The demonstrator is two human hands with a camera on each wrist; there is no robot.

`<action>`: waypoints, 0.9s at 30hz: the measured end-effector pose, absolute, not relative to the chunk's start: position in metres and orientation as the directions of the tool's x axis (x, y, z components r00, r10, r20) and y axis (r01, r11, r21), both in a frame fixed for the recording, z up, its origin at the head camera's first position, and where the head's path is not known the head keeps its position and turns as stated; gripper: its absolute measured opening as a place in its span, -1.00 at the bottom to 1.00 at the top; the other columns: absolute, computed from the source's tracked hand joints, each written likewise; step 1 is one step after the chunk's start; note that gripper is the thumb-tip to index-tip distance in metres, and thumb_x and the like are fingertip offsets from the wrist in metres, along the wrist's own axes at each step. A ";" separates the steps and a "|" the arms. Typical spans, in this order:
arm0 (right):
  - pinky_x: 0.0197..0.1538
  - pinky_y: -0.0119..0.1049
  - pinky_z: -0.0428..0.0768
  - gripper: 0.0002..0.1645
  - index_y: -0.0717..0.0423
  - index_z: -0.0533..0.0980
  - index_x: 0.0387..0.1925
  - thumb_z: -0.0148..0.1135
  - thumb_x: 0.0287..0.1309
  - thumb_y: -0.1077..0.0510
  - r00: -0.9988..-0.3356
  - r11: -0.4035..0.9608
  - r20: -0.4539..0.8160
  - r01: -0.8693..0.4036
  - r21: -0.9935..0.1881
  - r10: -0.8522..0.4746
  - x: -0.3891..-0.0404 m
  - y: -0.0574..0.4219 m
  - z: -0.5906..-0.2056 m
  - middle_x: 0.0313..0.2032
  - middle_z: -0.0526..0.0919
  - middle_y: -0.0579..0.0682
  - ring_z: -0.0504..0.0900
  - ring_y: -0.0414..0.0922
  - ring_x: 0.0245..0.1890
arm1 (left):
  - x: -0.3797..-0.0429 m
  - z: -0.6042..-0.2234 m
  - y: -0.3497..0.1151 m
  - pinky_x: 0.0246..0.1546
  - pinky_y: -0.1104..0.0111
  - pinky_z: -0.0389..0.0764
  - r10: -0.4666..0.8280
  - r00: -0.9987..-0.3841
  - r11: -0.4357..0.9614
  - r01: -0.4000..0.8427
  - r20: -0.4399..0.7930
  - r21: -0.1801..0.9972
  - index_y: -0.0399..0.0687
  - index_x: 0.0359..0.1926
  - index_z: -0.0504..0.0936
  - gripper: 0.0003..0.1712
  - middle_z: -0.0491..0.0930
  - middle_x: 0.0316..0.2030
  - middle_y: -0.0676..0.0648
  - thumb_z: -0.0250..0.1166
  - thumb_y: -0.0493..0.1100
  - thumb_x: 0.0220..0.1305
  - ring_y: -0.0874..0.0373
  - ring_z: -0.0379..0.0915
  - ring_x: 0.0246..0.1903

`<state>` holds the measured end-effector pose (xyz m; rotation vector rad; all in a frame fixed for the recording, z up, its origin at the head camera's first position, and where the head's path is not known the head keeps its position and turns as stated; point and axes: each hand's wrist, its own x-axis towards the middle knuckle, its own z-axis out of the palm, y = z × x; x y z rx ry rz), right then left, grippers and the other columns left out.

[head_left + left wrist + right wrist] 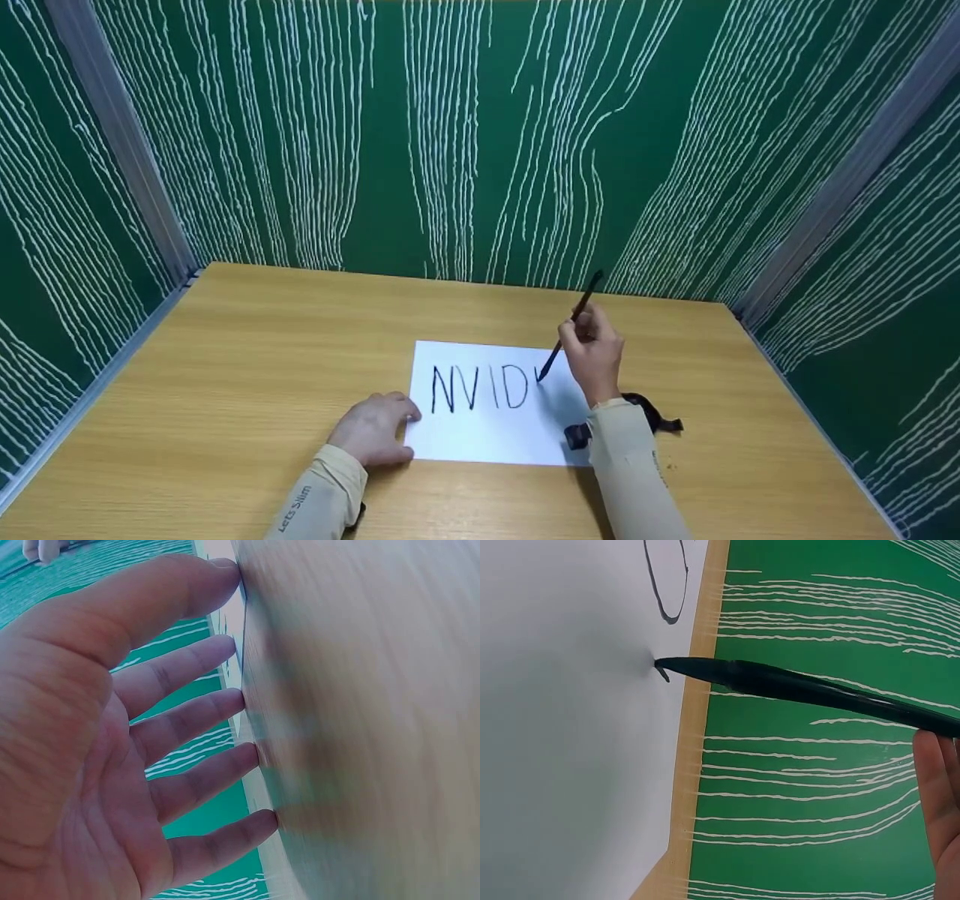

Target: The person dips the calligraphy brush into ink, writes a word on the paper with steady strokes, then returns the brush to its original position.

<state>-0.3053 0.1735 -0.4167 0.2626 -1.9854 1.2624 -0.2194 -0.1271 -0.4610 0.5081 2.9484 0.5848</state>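
A white sheet of paper (480,439) lies on the wooden table, bearing the black letters "NVID" (480,390) and a short fresh stroke after them. Between thumb and fingers my right hand (596,356) pinches a slim black brush pen (570,326), slanted with its top away from me. In the right wrist view the pen's pointed tip (664,663) touches the paper at that short stroke. My left hand (375,429) rests at the sheet's left edge, thumb and fingers spread. The left wrist view shows its extended fingers (202,780) with their tips down on the surface.
Green panels (382,150) with wavy white lines stand behind the table (262,360) and at both sides, joined by grey corner posts (124,135). A black device (577,436) with a strap sits by the right sleeve, over the paper's lower right corner.
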 end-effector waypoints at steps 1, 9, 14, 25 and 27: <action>-0.44 -0.68 0.46 -0.84 0.28 0.52 -0.27 0.15 0.07 0.43 -0.693 0.492 0.689 -0.533 -0.688 0.213 -0.305 0.174 -0.417 -0.52 0.64 0.17 0.49 -0.21 -0.55 | -0.219 -0.461 -0.127 0.14 0.03 0.50 0.341 -0.940 0.870 0.306 -0.025 0.386 -0.04 -0.03 0.65 -0.45 0.57 0.06 -0.09 0.42 -0.08 -0.19 -0.09 0.48 0.05; -0.50 -0.62 0.42 -0.87 0.26 0.51 -0.33 0.15 0.05 0.44 -0.687 0.503 0.693 -0.530 -0.683 0.217 -0.304 0.175 -0.416 -0.57 0.59 0.14 0.45 -0.16 -0.58 | -0.219 -0.460 -0.127 0.13 0.02 0.50 0.332 -0.943 0.872 0.292 -0.036 0.392 -0.02 -0.02 0.65 -0.45 0.56 0.08 -0.08 0.43 -0.08 -0.17 -0.09 0.47 0.06; -0.52 -0.61 0.38 -0.86 0.27 0.51 -0.35 0.17 0.02 0.47 -0.672 0.506 0.709 -0.545 -0.669 0.214 -0.304 0.174 -0.416 -0.59 0.59 0.15 0.43 -0.14 -0.60 | -0.219 -0.460 -0.127 0.16 0.02 0.48 0.322 -0.946 0.876 0.279 -0.047 0.394 -0.01 -0.02 0.65 -0.46 0.56 0.09 -0.08 0.44 -0.07 -0.15 -0.09 0.46 0.08; -0.56 -0.58 0.35 -0.88 0.28 0.51 -0.40 0.13 -0.02 0.47 -0.655 0.505 0.730 -0.572 -0.647 0.192 -0.303 0.174 -0.415 -0.63 0.56 0.15 0.40 -0.21 -0.65 | -0.219 -0.461 -0.128 0.15 0.03 0.49 0.330 -0.944 0.868 0.292 -0.027 0.401 -0.03 -0.02 0.64 -0.44 0.58 0.05 -0.07 0.44 -0.07 -0.17 -0.10 0.48 0.06; -0.55 -0.59 0.36 -0.88 0.27 0.52 -0.40 0.14 -0.01 0.46 -0.663 0.507 0.722 -0.562 -0.654 0.197 -0.302 0.174 -0.415 -0.63 0.57 0.15 0.41 -0.22 -0.65 | -0.219 -0.461 -0.128 0.15 0.03 0.49 0.328 -0.944 0.869 0.290 -0.030 0.400 -0.03 -0.02 0.64 -0.43 0.58 0.05 -0.07 0.44 -0.07 -0.17 -0.11 0.48 0.07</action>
